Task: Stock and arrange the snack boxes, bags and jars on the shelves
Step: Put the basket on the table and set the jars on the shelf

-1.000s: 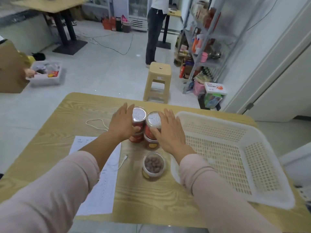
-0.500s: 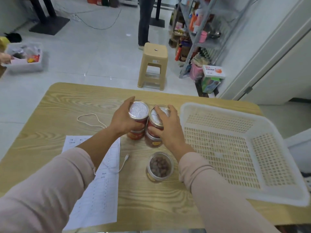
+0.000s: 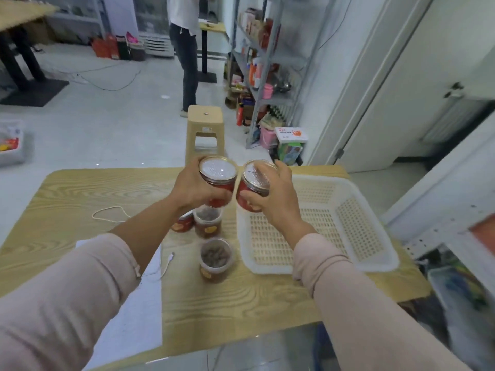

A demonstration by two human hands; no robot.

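Lifted: left jar (image 3: 218, 174) and right jar (image 3: 253, 180), off the table (image 3: 80, 188) since earlier.
Left hand (image 3: 192, 190): fingers curled round left jar.
Right hand (image 3: 277, 202): fingers clamped round right jar.
Handling: rigid, smooth, likely light; grip body below lid.

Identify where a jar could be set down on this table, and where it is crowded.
Free: the basket floor; the table left of the cord loop; the near strip between paper and basket. Crowded: the middle, where three jars stand.
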